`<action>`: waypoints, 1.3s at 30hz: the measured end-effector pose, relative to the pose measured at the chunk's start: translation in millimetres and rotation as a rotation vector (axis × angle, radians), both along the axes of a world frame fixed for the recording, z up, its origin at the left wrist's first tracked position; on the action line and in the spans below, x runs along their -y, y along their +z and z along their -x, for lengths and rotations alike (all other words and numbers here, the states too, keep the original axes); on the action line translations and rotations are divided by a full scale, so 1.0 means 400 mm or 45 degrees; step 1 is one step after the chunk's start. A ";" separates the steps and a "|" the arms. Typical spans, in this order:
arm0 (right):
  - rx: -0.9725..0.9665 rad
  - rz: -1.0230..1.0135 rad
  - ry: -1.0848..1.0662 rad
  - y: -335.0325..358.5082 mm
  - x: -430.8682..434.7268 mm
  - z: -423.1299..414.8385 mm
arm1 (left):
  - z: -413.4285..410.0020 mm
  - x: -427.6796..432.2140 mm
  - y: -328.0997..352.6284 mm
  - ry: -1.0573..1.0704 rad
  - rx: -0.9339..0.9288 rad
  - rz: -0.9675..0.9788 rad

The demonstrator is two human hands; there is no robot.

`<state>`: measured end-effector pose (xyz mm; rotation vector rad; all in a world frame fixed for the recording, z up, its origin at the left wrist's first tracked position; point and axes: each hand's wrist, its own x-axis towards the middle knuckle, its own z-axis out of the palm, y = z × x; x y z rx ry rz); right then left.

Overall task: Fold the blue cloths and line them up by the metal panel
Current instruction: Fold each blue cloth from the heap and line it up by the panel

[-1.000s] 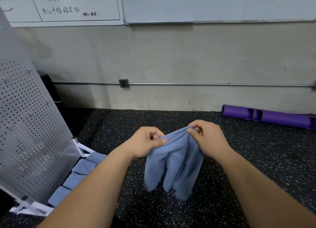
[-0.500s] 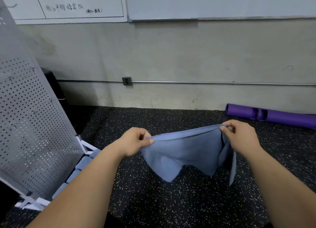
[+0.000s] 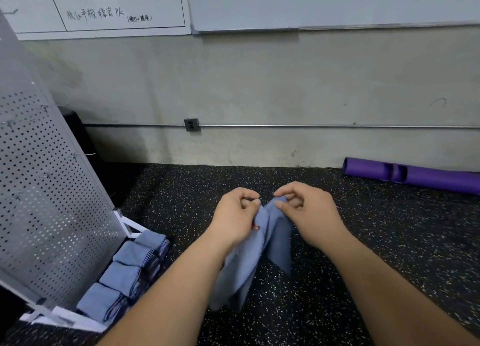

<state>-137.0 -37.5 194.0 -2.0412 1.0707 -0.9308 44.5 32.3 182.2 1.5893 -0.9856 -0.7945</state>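
Both hands pinch the top edge of one cloth (image 3: 244, 270): left hand (image 3: 235, 215) and right hand (image 3: 309, 213) sit nearly touching, fingers curled round the fabric. The cloth hangs bunched below the grip, above the floor (image 3: 363, 254). Down and left of the grip, four folded cloths (image 3: 130, 270) lie in a row against the foot of the panel (image 3: 46, 189).

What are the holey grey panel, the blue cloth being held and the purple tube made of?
Panel: seemingly sheet metal, matte grey, punched with even holes. Cloth: soft matte fabric; it drapes limply. Purple tube: perhaps rubber or foam, smooth, dull; uncertain.
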 end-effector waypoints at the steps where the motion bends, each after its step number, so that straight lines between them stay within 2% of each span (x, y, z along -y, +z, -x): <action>1: 0.033 -0.022 0.038 -0.002 -0.009 -0.006 | 0.010 -0.003 0.003 -0.005 0.008 0.007; 6: 0.258 -0.068 0.098 -0.005 -0.036 -0.028 | 0.047 -0.017 0.004 0.081 -0.238 0.079; 10: 0.126 0.088 0.116 -0.008 -0.040 -0.024 | 0.067 -0.023 0.003 0.125 -0.535 0.071; 15: -0.104 0.289 0.182 -0.015 -0.029 -0.020 | 0.053 -0.020 -0.002 0.118 -0.760 0.032; 20: -0.252 0.383 0.226 -0.014 -0.023 -0.010 | 0.039 -0.022 0.007 -0.018 -0.861 0.002; 23: -0.285 0.357 0.214 -0.014 -0.020 -0.006 | 0.034 -0.020 0.016 -0.050 -0.883 -0.045; 27: -0.137 0.322 0.087 -0.028 -0.011 -0.010 | 0.041 -0.016 0.015 -0.162 -0.873 -0.018; 29: -0.081 0.329 0.058 -0.027 -0.011 -0.012 | 0.042 -0.015 0.005 -0.198 -0.802 0.010; 31: -0.011 0.297 0.072 -0.024 -0.009 -0.010 | 0.037 -0.013 -0.006 -0.204 -0.600 0.055; 36: 0.067 0.174 0.139 -0.018 -0.002 -0.001 | 0.016 -0.006 -0.015 -0.118 0.447 0.114; 37: 0.072 0.149 0.141 -0.018 -0.003 0.000 | 0.011 -0.006 -0.015 -0.096 0.549 0.120; 39: 0.086 0.101 0.138 -0.020 -0.006 0.003 | 0.003 -0.006 -0.014 -0.084 0.601 0.136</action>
